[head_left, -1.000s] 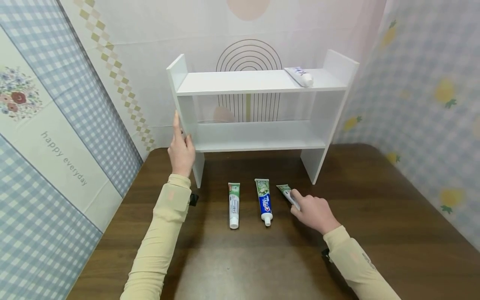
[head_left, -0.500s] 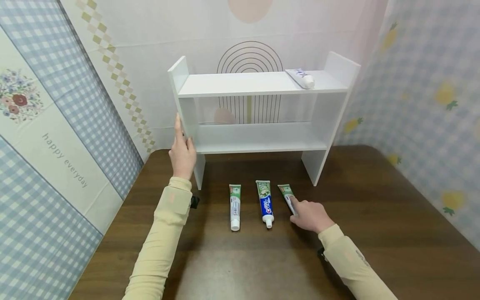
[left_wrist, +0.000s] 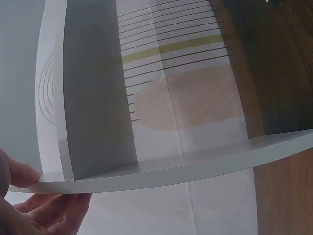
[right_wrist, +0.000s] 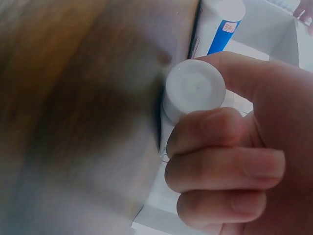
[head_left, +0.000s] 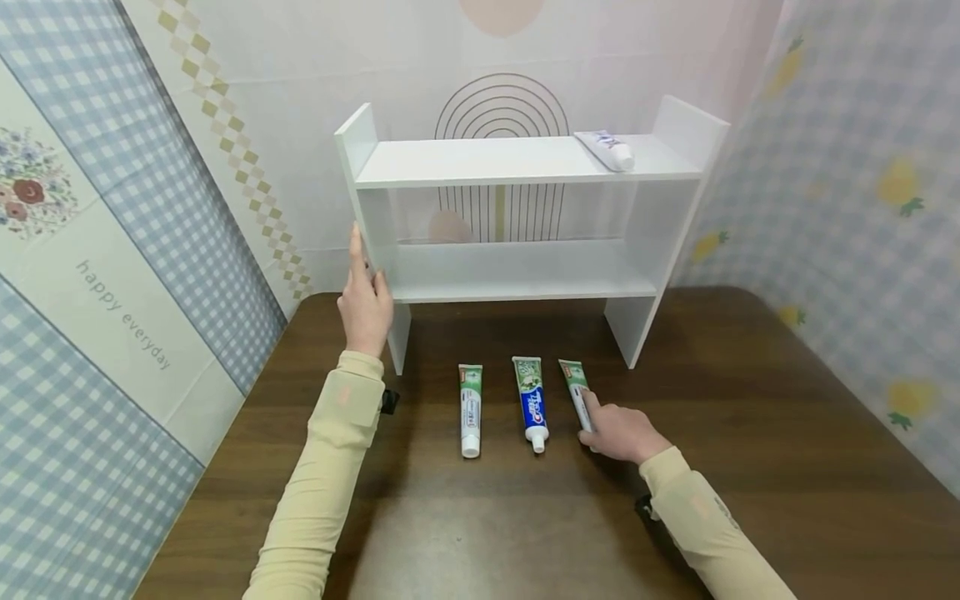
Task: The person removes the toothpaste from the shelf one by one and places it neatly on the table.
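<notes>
My left hand (head_left: 365, 312) holds the left side panel of a white two-tier shelf (head_left: 525, 292). In the left wrist view, the thumb (left_wrist: 22, 174) lies on one face of the panel and the other fingers on the opposite face. With curled fingers, my right hand (head_left: 621, 431) grips a green-and-white toothpaste tube (head_left: 574, 379) low at the table; the hand covers its cap end in the head view. The right wrist view shows its white cap (right_wrist: 195, 88) between thumb and fingers. To its left lie a blue-and-green toothpaste tube (head_left: 531, 400) and another green-and-white toothpaste tube (head_left: 470, 408).
A white toothpaste tube (head_left: 606, 152) lies on the right part of the shelf's upper board. The shelf stands at the back of the brown wooden table (head_left: 480, 517). Patterned cloths (head_left: 825, 208) hang behind and at both sides.
The tube in my right hand has turned from a slant to lie more nearly in line with the other two. The right hand shifted slightly left. My left hand stays on the shelf.
</notes>
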Available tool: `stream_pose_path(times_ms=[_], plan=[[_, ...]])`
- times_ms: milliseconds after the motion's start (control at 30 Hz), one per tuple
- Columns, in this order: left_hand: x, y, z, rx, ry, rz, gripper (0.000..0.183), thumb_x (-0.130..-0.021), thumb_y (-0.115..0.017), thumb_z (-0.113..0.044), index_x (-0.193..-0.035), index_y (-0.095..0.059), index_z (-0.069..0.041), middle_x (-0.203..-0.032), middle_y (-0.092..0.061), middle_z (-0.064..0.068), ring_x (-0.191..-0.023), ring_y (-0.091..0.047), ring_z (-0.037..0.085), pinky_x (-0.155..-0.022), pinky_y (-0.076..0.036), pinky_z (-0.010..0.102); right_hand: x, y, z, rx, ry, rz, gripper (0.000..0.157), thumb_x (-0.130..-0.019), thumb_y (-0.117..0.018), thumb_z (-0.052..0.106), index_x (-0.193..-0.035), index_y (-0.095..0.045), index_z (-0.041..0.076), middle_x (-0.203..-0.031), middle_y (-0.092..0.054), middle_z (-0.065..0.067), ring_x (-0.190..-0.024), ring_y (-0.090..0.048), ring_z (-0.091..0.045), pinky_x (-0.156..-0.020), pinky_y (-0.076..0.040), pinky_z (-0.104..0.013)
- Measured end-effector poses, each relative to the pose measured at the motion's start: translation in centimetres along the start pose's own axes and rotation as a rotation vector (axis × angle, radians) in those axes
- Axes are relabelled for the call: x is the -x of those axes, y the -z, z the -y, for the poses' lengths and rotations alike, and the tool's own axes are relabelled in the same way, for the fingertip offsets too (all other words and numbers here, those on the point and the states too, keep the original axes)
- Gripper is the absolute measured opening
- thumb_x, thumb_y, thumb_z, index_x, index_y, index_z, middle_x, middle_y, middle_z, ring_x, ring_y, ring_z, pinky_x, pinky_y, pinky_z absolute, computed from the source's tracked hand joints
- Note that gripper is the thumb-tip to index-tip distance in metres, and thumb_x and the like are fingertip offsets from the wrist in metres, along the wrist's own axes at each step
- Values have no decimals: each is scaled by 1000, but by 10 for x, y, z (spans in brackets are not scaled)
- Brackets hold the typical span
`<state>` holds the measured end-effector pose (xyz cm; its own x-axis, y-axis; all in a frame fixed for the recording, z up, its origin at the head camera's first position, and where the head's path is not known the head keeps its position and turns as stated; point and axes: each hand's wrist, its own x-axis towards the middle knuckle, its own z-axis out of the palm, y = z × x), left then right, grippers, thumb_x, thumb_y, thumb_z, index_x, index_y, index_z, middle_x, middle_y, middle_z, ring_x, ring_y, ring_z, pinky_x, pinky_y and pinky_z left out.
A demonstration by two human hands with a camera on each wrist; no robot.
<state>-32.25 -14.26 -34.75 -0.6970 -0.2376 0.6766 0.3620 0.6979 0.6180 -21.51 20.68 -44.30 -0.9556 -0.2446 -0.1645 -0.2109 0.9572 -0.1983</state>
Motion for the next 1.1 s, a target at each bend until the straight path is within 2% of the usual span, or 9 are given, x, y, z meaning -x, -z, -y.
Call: stream_pose_path(times_ms=[133, 333, 500, 567, 667, 800, 900, 1000, 1100], plan=[[0, 1, -1, 2, 2, 6, 67, -100, -45, -11, -156, -14, -33, -137, -56, 21, -82, -64, 43, -65, -45, 52, 0, 4, -1, -10, -2, 27, 75, -88, -61, 29, -147, -29, -5, -85, -64, -12, -64, -52, -18, -54, -42, -33], [-2, 0, -2, 12, -4, 5, 69, -99, -46, -10, -155, -14, -36, -128, -62, 22, -77, -63, 42, -64, -45, 51, 1, 26, -4, -55, -5, 96, 74, -94, -58, 36, -149, -25, -2, -87, -65, -12, -62, -56, -16, -54, -44, -33], [0, 1, 0, 17, -5, 5, 69, -99, -48, -11, -155, -15, -36, -122, -64, 22, -77, -62, 41, -66, -46, 52, 2, 53, -5, -67, 72, 12, 74, -96, -55, 34, -153, -18, 3, -65, -59, -4, -54, -57, -15, -56, -48, -35], [0, 2, 1, 18, -5, 6, 69, -99, -48, -11, -155, -15, -36, -122, -64, 22, -78, -63, 41, -67, -47, 52, 3, 70, -3, -69, 104, -62, 72, -97, -55, 33, -153, -19, 7, -60, -55, -2, -52, -54, -14, -55, -47, -34], [0, 3, 0, 17, -9, 9, 69, -99, -48, -11, -155, -15, -35, -121, -63, 23, -73, -60, 40, -63, -45, 50, 6, 106, 4, -75, 120, -205, 63, -98, -54, 29, -151, -27, 9, -66, -56, -4, -53, -53, -16, -53, -47, -33], [-1, 4, 1, 21, -13, 9, 69, -99, -48, -11, -156, -15, -33, -118, -62, 23, -65, -53, 37, -58, -38, 43, 11, 157, 20, -48, 154, -480, 44, -96, -55, 20, -136, -49, 4, -92, -64, -14, -74, -60, -24, -62, -51, -41], [0, 4, 2, 27, -15, 10, 70, -99, -47, -10, -155, -14, -35, -117, -64, 22, -66, -54, 36, -59, -39, 43, 15, 188, 31, -24, 192, -683, 31, -93, -56, 14, -121, -59, 0, -103, -64, -18, -85, -61, -30, -64, -51, -43], [1, 4, 2, 28, -17, 17, 71, -99, -47, -10, -155, -14, -37, -115, -64, 22, -69, -57, 37, -60, -41, 44, 14, 210, 38, 29, 226, -842, 28, -91, -57, 12, -115, -61, -2, -100, -62, -19, -81, -58, -31, -56, -48, -42], [2, 4, 1, 29, -21, 22, 71, -99, -47, -10, -155, -13, -38, -113, -64, 22, -67, -55, 36, -59, -40, 44, 10, 226, 40, 87, 243, -940, 33, -90, -58, 12, -119, -58, -3, -101, -59, -21, -76, -52, -33, -54, -44, -44]])
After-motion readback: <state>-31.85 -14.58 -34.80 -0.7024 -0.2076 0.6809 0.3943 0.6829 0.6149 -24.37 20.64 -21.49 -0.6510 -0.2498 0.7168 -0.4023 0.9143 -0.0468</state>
